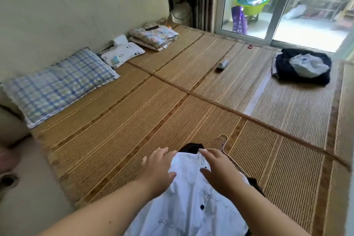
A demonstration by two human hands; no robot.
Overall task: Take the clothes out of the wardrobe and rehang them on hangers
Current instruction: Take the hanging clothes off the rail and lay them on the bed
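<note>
My left hand (pixel 159 166) lay spread on the white shirt (pixel 191 207), fingers straight and apart, gripping nothing; my right hand (pixel 218 170) was spread and loose in the same way over the other shoulder, also holding nothing, though I could not tell whether its palm pressed the cloth or hovered just above it; the shirt lay flat on the bed's bamboo mat (pixel 134 120), buttons up, with its collar end pointing away from me; a patch of black cloth (pixel 191 148) showed at the neck, and I could not say whether it was a collar or another garment underneath; the thin wire hanger (pixel 222 145) lay just beside my right fingertips, its hook poking past the neck to the right and one arm running down along that shoulder; whether that arm sat inside the shirt was hidden.

I judged the step to be seating the shirt on the hanger; doing it well meant bringing the hook to the middle of the neck, keeping one palm flat so the cloth would not slide on the slick mat, and easing each shoulder seam over a wire end in turn; lifting only by the hook afterwards would keep the shoulders square.

Well away across the mat sat a dark clothes pile (pixel 302 69), and a checked pillow (pixel 57 82) lay by the headboard.
</note>
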